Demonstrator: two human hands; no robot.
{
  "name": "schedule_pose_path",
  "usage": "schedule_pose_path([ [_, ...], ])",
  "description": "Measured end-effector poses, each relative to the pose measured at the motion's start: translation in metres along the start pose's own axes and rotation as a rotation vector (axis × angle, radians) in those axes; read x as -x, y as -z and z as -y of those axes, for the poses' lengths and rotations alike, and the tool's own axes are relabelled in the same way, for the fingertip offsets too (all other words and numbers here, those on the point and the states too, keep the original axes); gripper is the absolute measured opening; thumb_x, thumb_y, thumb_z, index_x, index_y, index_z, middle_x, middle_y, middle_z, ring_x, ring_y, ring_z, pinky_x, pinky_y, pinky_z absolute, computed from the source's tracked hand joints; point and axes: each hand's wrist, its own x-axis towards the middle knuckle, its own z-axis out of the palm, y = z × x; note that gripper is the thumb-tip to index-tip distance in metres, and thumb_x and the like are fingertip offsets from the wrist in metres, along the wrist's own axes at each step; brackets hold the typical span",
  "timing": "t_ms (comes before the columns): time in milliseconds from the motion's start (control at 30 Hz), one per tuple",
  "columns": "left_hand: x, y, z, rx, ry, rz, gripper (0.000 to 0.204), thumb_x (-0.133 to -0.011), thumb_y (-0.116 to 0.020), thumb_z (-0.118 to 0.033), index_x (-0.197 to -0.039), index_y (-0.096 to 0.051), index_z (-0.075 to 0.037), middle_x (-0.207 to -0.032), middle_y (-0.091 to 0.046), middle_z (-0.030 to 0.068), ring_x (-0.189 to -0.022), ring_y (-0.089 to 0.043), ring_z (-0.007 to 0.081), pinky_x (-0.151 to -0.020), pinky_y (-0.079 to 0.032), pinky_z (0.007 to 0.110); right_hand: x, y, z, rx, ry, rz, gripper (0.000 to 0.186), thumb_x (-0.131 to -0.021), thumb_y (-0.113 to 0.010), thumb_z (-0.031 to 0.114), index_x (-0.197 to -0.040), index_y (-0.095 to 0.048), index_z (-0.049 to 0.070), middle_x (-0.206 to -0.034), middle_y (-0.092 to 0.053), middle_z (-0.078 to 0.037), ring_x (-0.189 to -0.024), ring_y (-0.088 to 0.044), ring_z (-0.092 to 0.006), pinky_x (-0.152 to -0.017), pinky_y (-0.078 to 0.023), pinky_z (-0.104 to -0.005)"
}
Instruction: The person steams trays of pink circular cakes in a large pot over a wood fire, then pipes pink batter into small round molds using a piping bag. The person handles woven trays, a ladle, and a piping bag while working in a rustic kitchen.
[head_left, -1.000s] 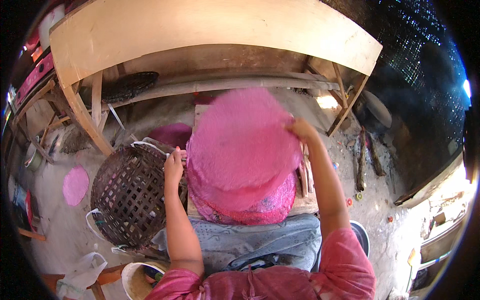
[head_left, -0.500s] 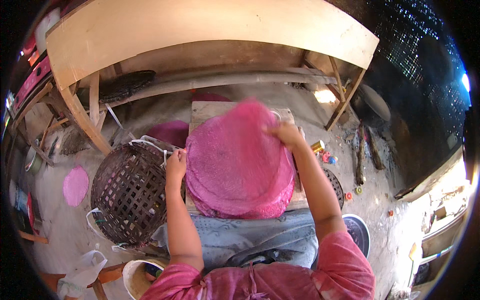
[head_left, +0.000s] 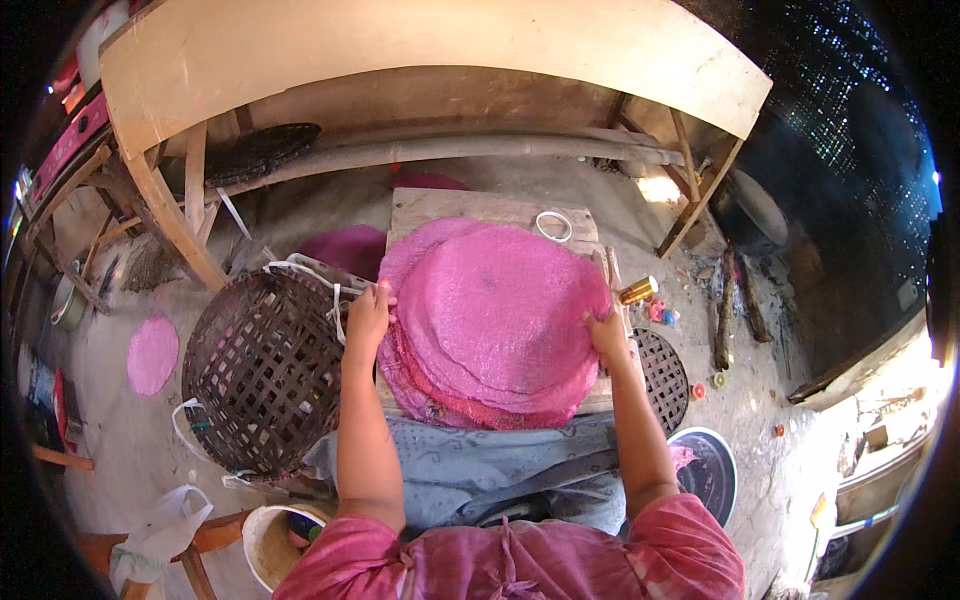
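Note:
A pile of thin, round pink sheets (head_left: 490, 310) lies on a low wooden board in front of my lap. The sheets overlap unevenly, with darker red-pink edges showing at the near side. At the left rim of the pile, my left hand (head_left: 368, 318) is closed, thumb and fingers pinching the edge of the top sheet. Opposite it, my right hand (head_left: 606, 335) pinches the right edge of that sheet. The top sheet lies mostly flat, slightly raised at its right edge. A white ring (head_left: 553, 226) rests on the board beyond the pile.
The wooden board (head_left: 420, 204) stands on a concrete floor. A dark woven basket (head_left: 265, 375) is close on my left. To my right are a golden cylinder (head_left: 638, 291), a perforated dark disc (head_left: 662, 375) and a basin (head_left: 722, 465). A long pale bench (head_left: 430, 45) spans the far side.
My right hand has come down and nearer, from beyond the pile to its right edge. The lifted, blurred sheet now lies spread over the pile. My left hand stays at the left edge.

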Motion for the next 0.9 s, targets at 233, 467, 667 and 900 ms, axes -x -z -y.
schedule_pose_path([
  [233,-0.011,-0.010,0.021,-0.391,-0.196,-0.052,0.042,-0.095,-0.045,-0.036,-0.112,-0.055,0.002,-0.094,-0.068,0.0141,-0.066,-0.065,0.0185,-0.063,-0.051,0.033,0.007,-0.006,-0.011,0.340,0.029,-0.036,0.049,-0.073,-0.069,0.020,-0.111,-0.053,-0.007,-0.106,-0.059,-0.028,-0.103,-0.055,-0.0431,-0.088,-0.045,-0.0452],
  [467,-0.009,-0.011,0.026,-0.217,-0.112,-0.066,0.037,-0.090,-0.054,-0.035,-0.097,-0.061,0.000,-0.084,-0.066,0.0182,-0.079,-0.063,0.0349,-0.071,-0.047,0.042,-0.009,-0.002,0.017,0.440,0.075,-0.117,0.051,-0.071,-0.070,0.020,-0.110,-0.052,-0.008,-0.105,-0.059,-0.029,-0.104,-0.056,-0.0413,-0.087,-0.046,-0.0438],
  [667,-0.002,-0.005,0.006,-0.336,-0.175,-0.123,0.036,-0.092,-0.051,-0.034,-0.098,-0.060,0.000,-0.082,-0.065,0.0190,-0.076,-0.063,0.0352,-0.068,-0.047,0.043,-0.034,-0.018,0.099,0.266,0.057,0.229,0.034,-0.077,-0.066,0.019,-0.102,-0.060,-0.005,-0.092,-0.066,-0.020,-0.086,-0.064,-0.0319,-0.076,-0.050,-0.0407],
  [900,0.003,0.012,-0.005,-0.289,-0.230,-0.236,0.036,-0.095,-0.045,-0.031,-0.107,-0.059,0.000,-0.095,-0.063,0.0209,-0.090,-0.061,0.0355,-0.075,-0.046,0.041,-0.017,0.014,0.207,-0.689,0.027,0.270,0.033,-0.088,-0.058,0.011,-0.117,-0.051,-0.004,-0.101,-0.064,-0.013,-0.087,-0.063,-0.0228,-0.075,-0.051,-0.0355],
])
